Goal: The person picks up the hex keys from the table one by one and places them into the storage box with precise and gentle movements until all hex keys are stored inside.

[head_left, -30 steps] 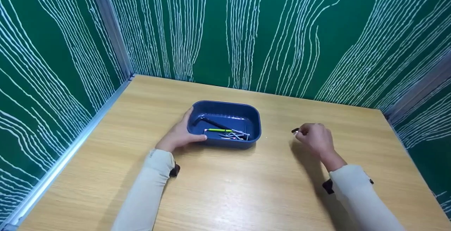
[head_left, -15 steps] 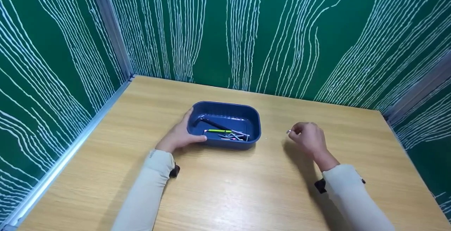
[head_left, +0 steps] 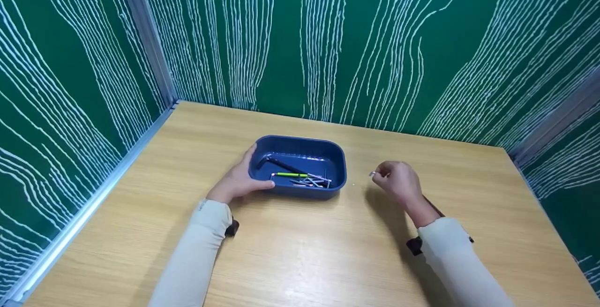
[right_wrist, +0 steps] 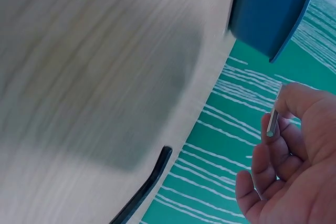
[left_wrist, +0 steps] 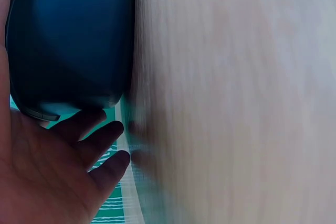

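Note:
A dark blue plastic box [head_left: 300, 193] stands near the middle of the wooden table. My left hand [head_left: 239, 178] holds its left end, thumb along the front rim and a finger reaching round the back corner. Inside lie a black hex key [head_left: 286, 164], a bright green one [head_left: 290, 174] and several thin silver ones [head_left: 311, 183]. To the right of the box, my right hand [head_left: 398, 180] pinches a small silver hex key [right_wrist: 273, 121] between thumb and index finger, above the table. Its other fingers are loosely curled, and most of the key is hidden.
A black bent rod [right_wrist: 149, 187] shows below the right hand in the right wrist view; part of it appears beside the right wrist in the head view. Green panels [head_left: 290, 40] with white wavy lines stand behind and beside the table [head_left: 300, 250].
My right hand has moved left toward the box with the small silver hex key. A dark rod now shows beside the right wrist. The left hand and the box stay in place.

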`<state>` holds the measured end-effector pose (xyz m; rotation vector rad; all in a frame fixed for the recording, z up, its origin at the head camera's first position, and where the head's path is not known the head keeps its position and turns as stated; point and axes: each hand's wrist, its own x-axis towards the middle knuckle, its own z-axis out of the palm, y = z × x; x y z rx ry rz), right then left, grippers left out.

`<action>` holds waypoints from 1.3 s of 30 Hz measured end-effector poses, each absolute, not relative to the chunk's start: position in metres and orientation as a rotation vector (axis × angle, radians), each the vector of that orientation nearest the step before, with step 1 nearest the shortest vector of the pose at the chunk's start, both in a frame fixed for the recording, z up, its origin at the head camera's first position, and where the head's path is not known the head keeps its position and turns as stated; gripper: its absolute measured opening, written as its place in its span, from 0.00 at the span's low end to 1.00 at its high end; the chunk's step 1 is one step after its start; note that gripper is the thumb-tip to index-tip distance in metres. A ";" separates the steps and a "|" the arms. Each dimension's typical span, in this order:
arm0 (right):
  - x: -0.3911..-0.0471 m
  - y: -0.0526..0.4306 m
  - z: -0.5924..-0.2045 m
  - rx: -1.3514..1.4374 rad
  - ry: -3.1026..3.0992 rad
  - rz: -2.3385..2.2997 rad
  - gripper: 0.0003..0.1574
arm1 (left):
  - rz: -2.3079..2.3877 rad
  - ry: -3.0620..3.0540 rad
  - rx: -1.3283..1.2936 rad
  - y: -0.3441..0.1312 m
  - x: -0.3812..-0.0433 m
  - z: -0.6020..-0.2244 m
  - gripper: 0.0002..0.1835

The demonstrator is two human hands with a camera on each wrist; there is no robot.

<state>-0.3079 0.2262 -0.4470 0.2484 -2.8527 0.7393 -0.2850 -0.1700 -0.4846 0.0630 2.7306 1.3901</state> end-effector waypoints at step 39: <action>-0.306 0.146 -0.437 0.461 -2.859 1.005 0.03 | 1.386 2.751 0.031 -0.169 -0.285 -0.486 0.61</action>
